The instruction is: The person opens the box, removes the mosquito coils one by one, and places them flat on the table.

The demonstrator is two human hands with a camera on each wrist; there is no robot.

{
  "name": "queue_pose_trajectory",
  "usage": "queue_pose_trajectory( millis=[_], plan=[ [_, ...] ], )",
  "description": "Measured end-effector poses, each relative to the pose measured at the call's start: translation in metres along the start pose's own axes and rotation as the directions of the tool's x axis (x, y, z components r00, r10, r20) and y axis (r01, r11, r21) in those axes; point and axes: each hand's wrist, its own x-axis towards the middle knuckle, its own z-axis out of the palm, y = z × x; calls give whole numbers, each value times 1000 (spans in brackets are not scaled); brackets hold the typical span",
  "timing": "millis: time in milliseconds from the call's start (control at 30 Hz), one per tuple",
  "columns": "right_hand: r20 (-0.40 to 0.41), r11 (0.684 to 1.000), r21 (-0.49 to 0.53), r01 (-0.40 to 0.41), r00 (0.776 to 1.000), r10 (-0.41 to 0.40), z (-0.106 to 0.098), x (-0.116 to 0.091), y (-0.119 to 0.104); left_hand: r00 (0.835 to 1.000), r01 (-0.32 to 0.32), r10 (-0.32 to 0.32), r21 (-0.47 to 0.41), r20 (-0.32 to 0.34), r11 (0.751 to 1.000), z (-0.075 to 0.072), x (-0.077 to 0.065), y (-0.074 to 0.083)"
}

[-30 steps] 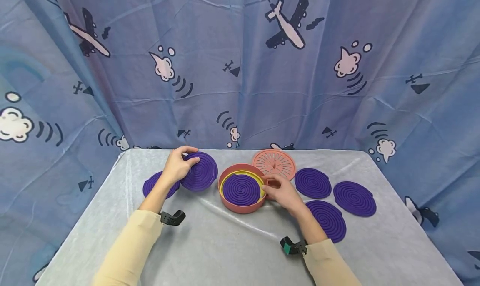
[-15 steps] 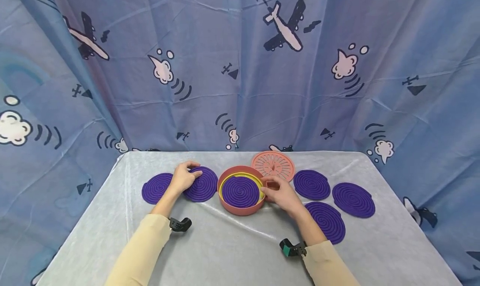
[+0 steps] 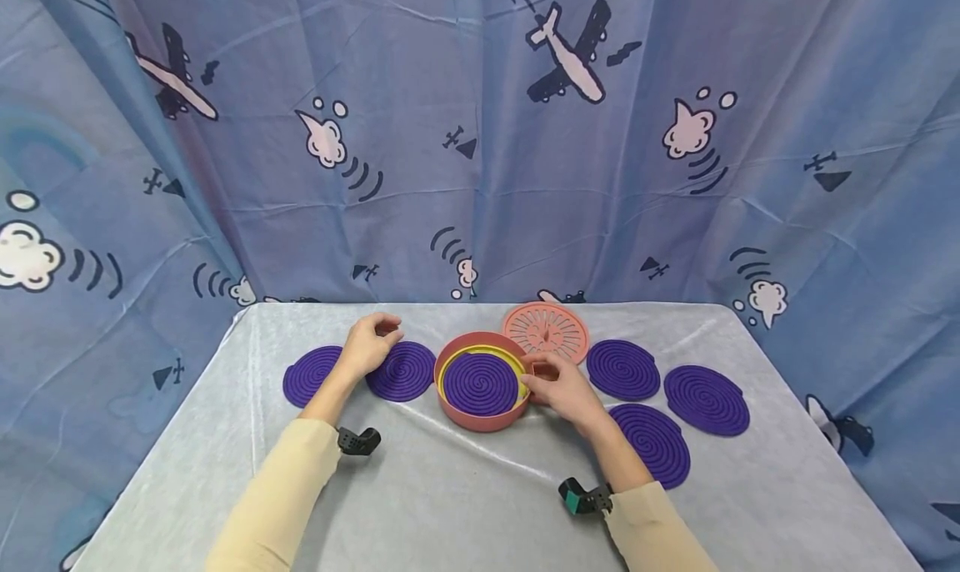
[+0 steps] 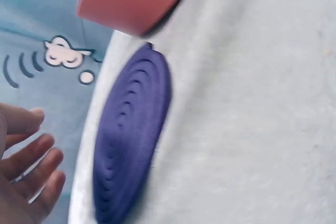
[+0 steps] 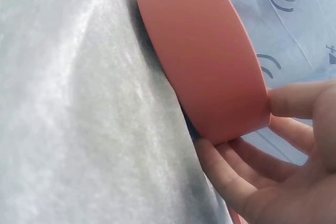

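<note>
A purple mosquito coil (image 3: 401,373) lies flat on the table just left of the round red coil box (image 3: 482,423). Over its far left side hovers my left hand (image 3: 366,347), fingers loosely bent with nothing in them; a gap between hand and coil shows in the left wrist view. Inside the box sits another purple coil (image 3: 481,383), ringed by a yellow liner (image 3: 455,360). My right hand (image 3: 566,393) holds the box at its right side. In the right wrist view the thumb is at the rim and the fingers (image 5: 223,177) reach the lower edge.
Behind the box, to its right, lies a slotted salmon lid (image 3: 546,330). Several coils are spread on the right, one (image 3: 651,444) partly behind my right forearm. Another coil (image 3: 309,378) lies at far left. A printed curtain (image 3: 480,138) hangs along the table's back edge.
My left hand lowered the raised purple coil onto the table beside the box, then let go and lifted slightly away. My right hand stays on the box.
</note>
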Motion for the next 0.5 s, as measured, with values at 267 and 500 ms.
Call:
queue_pose_trajectory(
  millis=[267,500],
  plan=[
    [10,1000,-13,19,1000,-19,-1,-2,-2,995,-86,86,-2,60,996,-5,-1,28],
    [23,1000,7,24,999,-24,-1,-3,-5,985,-128,130,-27,114,991,2,-7,56]
  ],
)
